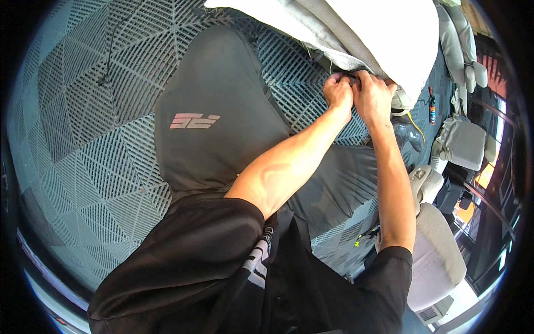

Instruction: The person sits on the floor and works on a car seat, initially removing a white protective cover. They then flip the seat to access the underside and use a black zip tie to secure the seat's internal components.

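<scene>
A grey grid floor spread below and to the left of the grip. Directly above it hung a big pale fabric cover, its lower edge pinched there. The left hand and right hand pressed together, fingers closed on that edge, around something small and dark that could not be made out.

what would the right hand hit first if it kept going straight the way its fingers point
Probably the pale grey-white fabric cover: the right hand points up and away, fingers already curled at the cover's dark lower edge beside the left hand. Depth is unclear, so what lies beneath it cannot be told.
</scene>
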A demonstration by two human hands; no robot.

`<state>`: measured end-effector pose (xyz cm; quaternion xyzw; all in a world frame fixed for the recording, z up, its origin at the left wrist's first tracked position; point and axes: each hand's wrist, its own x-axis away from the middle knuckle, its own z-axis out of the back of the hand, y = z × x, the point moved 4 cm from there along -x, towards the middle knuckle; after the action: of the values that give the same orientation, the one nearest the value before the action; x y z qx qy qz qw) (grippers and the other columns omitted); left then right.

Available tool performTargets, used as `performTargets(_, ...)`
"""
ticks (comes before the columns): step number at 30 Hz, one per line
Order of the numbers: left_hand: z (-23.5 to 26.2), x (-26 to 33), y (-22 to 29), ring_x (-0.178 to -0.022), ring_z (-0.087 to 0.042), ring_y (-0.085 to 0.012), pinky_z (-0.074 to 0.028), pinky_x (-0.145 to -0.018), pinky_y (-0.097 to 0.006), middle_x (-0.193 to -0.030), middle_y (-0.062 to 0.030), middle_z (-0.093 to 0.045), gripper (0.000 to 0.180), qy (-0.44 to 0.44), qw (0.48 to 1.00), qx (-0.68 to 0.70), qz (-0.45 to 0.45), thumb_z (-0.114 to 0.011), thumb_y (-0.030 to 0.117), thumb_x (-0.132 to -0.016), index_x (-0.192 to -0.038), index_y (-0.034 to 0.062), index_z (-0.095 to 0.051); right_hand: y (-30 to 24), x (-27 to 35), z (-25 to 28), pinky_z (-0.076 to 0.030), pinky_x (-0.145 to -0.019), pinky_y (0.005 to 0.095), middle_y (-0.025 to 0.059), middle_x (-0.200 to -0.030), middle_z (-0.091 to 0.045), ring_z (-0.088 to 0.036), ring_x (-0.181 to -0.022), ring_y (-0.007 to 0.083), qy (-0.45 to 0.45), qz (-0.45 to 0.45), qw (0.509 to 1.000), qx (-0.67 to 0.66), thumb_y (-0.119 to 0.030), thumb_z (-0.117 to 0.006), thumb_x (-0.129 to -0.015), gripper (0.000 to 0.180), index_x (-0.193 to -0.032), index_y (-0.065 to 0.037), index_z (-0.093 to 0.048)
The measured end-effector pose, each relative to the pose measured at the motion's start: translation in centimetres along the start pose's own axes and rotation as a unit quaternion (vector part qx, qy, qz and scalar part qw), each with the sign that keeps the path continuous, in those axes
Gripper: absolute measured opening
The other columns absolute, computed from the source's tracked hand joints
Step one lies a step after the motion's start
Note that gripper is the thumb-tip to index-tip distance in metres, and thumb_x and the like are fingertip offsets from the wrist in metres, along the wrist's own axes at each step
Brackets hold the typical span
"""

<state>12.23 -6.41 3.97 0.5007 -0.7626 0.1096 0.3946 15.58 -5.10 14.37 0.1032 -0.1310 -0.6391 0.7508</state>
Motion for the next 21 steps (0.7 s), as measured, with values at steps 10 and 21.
performTargets(10, -0.1, 0.5, -1.3, -0.102, -0.059, -0.0191, -0.049, -0.090, -0.033, -0.114, -0.0084, -0.062, 0.025, -0.029, 0.980, 0.162, 0.109, -0.053, 0.013, -0.096, -0.119, 0.0041, -0.055, -0.4, -0.1, -1.3, -0.038, -0.085, 0.0511, 0.0093, -0.090, -0.069, -0.065, -0.088, 0.0287, 0.025, -0.036, 0.999, 0.020, -0.023, -0.058, -0.091, 0.018, -0.103, -0.011, -0.063)
performTargets(21, 1.4, -0.8, -2.9, -0.109, -0.053, -0.0155, -0.043, -0.091, -0.042, -0.119, -0.0004, -0.060, 0.026, -0.154, 0.962, 0.116, 0.194, -0.052, 0.029, -0.098, -0.121, 0.0200, -0.057, -0.5, -0.9, -1.2, -0.037, -0.084, 0.0473, 0.0074, -0.088, -0.069, -0.065, -0.090, 0.0281, 0.014, -0.015, 0.999, -0.030, -0.019, -0.059, -0.090, 0.014, -0.103, -0.015, -0.065)
